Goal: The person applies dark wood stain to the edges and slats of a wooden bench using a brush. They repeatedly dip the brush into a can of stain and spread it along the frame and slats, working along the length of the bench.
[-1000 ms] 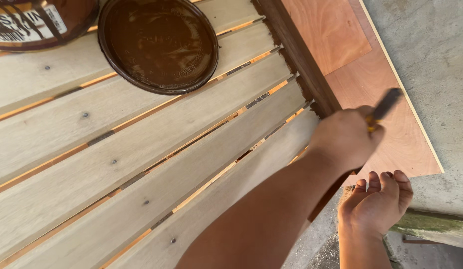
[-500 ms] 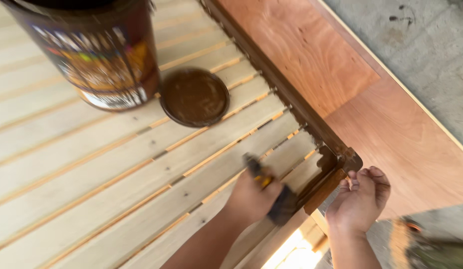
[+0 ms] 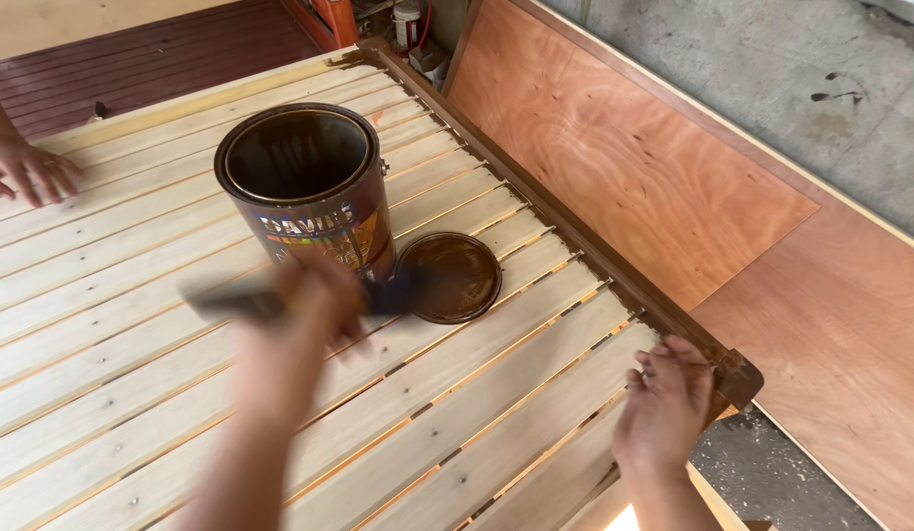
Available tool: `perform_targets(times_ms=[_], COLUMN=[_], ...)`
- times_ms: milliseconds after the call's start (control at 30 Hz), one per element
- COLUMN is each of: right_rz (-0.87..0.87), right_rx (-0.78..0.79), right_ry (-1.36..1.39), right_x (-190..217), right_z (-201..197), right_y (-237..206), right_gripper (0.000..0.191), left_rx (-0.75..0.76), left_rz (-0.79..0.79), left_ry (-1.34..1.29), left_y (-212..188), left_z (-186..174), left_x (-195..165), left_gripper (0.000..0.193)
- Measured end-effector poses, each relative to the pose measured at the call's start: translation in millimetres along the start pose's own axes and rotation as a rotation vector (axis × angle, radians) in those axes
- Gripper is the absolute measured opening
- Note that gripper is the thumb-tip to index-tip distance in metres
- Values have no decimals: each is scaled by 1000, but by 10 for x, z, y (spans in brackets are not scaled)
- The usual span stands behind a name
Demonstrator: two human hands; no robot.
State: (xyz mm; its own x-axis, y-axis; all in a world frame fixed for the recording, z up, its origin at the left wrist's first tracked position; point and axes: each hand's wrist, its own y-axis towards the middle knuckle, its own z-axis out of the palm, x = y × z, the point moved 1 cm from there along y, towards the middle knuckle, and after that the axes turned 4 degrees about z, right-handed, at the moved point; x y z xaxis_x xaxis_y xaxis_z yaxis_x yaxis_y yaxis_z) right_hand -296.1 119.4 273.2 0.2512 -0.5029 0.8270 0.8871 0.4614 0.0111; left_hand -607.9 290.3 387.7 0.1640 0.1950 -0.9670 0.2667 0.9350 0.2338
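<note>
My left hand (image 3: 309, 310) is blurred by motion and grips a paintbrush (image 3: 390, 295), dark bristles pointing right, just in front of an open can of brown stain (image 3: 304, 187). The can's round lid (image 3: 449, 277) lies inside-up on the slats, right beside the bristles. My right hand (image 3: 666, 403) rests with fingers apart on the pale wooden slat frame (image 3: 477, 393), near its dark-stained corner (image 3: 737, 379). It holds nothing.
Another person's hand (image 3: 24, 167) lies on the slats at the far left. A brown-stained rail (image 3: 565, 236) borders the frame's right side. Reddish plywood sheets (image 3: 634, 167) lie to the right on the concrete floor (image 3: 772, 59). Dark boards (image 3: 152, 49) are behind.
My left hand has carried the brush from the stained corner leftward to the can and lid. The view has lifted to show the whole can. My right hand stays near the corner.
</note>
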Motion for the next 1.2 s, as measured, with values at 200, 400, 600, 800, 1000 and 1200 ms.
perform_targets(times_ms=[200,400,600,800,1000,1200], right_rz=[125,174,214,217,215,227], right_rx=[1,39,29,25,42,61], right_ry=[-61,-77,-112,-115,-130,-100], right_x=[-177,-292,-331,-332,-353,-409], right_z=[239,343,344,325,345,370], right_y=[-8,30,43,75,92,116], right_gripper=[22,20,20,21,19,17], left_rx=[-228,-254,60,550,542,537], left_rz=[390,-11,-224,-85,-169,-197], left_ry=[348,735,1152,1851,1692,1642], left_y=[994,1755,2433,2892,3018,3031], left_z=[-229,-104,-132,-172,-154,-197], left_x=[-835,-433,271,842,1019,939], left_gripper=[16,23,33,44,47,51])
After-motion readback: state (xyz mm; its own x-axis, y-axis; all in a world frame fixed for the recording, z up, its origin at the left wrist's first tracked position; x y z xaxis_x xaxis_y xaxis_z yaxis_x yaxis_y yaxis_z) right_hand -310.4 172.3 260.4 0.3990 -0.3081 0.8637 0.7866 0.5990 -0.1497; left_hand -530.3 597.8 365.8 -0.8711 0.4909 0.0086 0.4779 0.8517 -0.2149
